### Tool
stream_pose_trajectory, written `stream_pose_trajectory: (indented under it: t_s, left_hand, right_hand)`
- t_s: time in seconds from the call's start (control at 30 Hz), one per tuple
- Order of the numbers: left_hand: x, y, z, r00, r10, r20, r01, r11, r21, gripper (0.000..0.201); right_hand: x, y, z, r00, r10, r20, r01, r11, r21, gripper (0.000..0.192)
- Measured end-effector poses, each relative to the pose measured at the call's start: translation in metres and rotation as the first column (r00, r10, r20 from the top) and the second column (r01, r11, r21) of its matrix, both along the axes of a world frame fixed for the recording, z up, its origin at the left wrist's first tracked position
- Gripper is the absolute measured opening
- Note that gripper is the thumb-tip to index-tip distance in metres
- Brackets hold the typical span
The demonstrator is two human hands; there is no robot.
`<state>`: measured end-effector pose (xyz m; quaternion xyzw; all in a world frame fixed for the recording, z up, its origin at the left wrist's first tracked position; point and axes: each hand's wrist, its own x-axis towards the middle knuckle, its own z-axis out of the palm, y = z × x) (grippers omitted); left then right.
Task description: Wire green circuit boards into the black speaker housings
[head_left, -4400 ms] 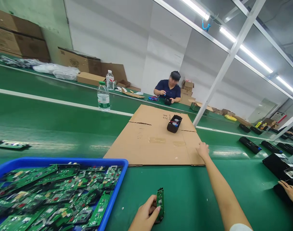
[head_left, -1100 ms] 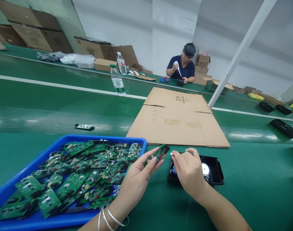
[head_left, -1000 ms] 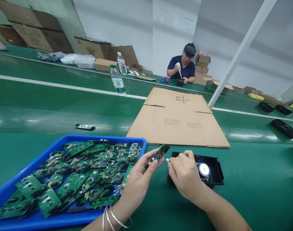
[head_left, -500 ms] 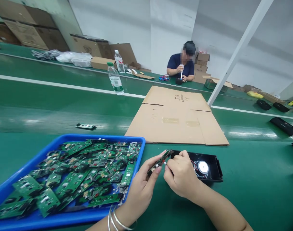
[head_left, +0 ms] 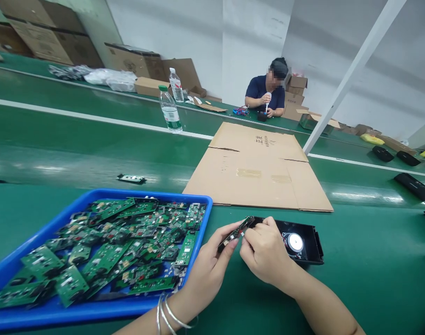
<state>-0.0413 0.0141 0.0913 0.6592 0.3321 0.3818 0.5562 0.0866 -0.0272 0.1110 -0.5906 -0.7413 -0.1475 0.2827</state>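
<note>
My left hand (head_left: 212, 260), with bangles at the wrist, grips a narrow green circuit board (head_left: 236, 233) between thumb and fingers, tilted up to the right. Against the board's right side, my right hand (head_left: 266, 253) is closed in a pinch on a small white connector (head_left: 242, 234), mostly covered by the fingers. Just behind the right hand lies a black open casing (head_left: 315, 239), partly hidden by it. Inside sits a round speaker (head_left: 296, 242) with thin wires around it.
A blue tray (head_left: 100, 316) heaped with circuit boards stands at the left. Beyond the casing lies flattened cardboard (head_left: 261, 186). One loose board (head_left: 131, 178), a water bottle (head_left: 170, 114) and a white post (head_left: 355, 77) stand farther off. A co-worker (head_left: 266, 90) sits across, handling a black piece.
The view has shifted slightly. Both hands keep nearly the same pose, with the board and white connector still held together in front of the casing.
</note>
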Motion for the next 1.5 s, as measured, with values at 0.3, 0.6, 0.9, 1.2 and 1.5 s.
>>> stream_pose_trajectory:
  t_s: [0.3,0.6,0.9,1.2,1.5]
  left_hand:
    - [-0.001,0.000,-0.008,0.999,-0.037,-0.007,0.037,0.998,0.056,0.032]
    - [-0.002,0.018,0.011,0.987,-0.122,-0.104,0.110,0.988,-0.110,0.029]
    - [-0.019,0.023,0.026,0.915,-0.365,-0.170,0.271,0.871,-0.409,0.043]
    - [-0.006,-0.007,0.034,0.729,-0.501,-0.466,0.444,0.865,-0.234,0.037]
    - [0.040,-0.009,0.041,0.715,-0.453,-0.532,0.454,0.880,-0.139,0.027]
  right_hand:
    - [0.003,0.001,-0.002,1.000,0.024,0.021,-0.022,0.995,-0.096,0.030]
    - [0.010,0.000,0.005,0.993,0.076,0.086,-0.049,0.956,-0.288,0.029]
    - [0.085,-0.032,0.015,0.965,-0.244,-0.097,0.134,0.774,-0.619,0.022]
    - [0.081,-0.031,-0.016,0.928,-0.248,0.279,0.373,0.579,-0.725,0.011]
    - [0.073,-0.028,-0.009,0.936,-0.244,0.252,0.350,0.582,-0.734,0.015]
